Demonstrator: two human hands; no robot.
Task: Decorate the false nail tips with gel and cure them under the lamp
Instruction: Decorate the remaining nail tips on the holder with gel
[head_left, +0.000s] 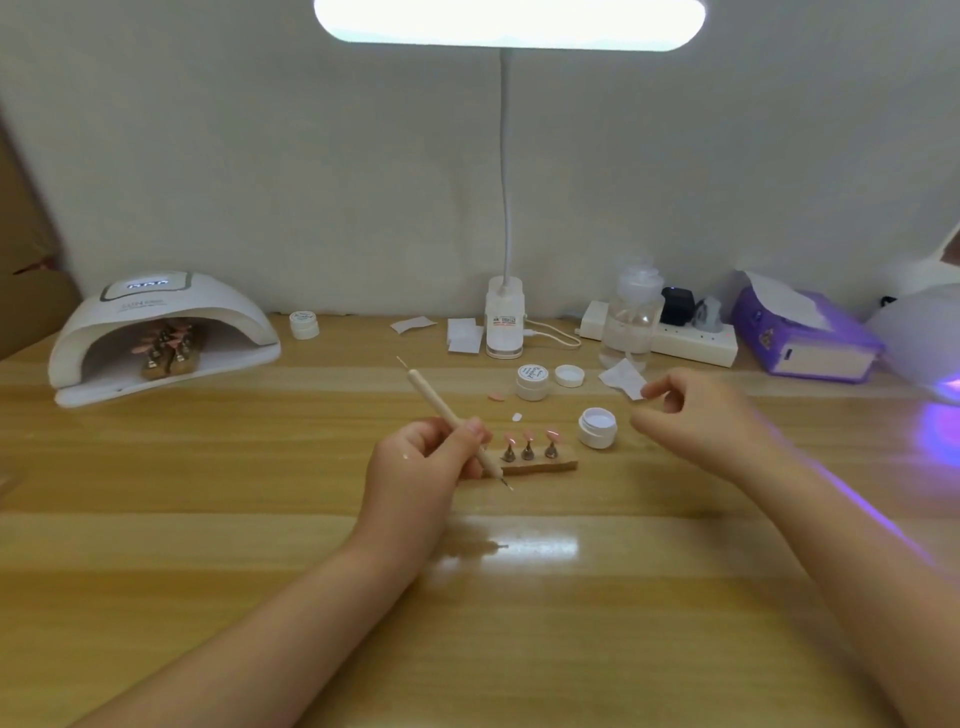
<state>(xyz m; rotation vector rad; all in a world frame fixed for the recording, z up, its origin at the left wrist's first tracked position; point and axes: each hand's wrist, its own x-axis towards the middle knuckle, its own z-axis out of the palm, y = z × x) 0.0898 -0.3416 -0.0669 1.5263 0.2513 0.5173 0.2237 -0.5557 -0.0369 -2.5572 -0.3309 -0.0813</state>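
Note:
My left hand (423, 462) grips a thin wooden-handled dotting tool (441, 410), its lower tip pointing down at the table near a small wooden holder (540, 464). Three pink false nail tips (529, 436) stand on metal stands on that holder. An open white gel jar (597, 427) sits just right of it. My right hand (698, 418) hovers beside the jar, fingers loosely curled, holding nothing I can see. At far left a white curing lamp (161, 322) shelters more pink tips on wooden holders (169, 348).
A closed gel jar (533, 382), a loose lid (569, 375), a loose pink tip (496, 397) and paper wipes (623, 378) lie behind the holder. A desk lamp base (505, 325), pump bottle (631, 317), power strip (691, 340) and purple tissue box (805, 338) line the back.

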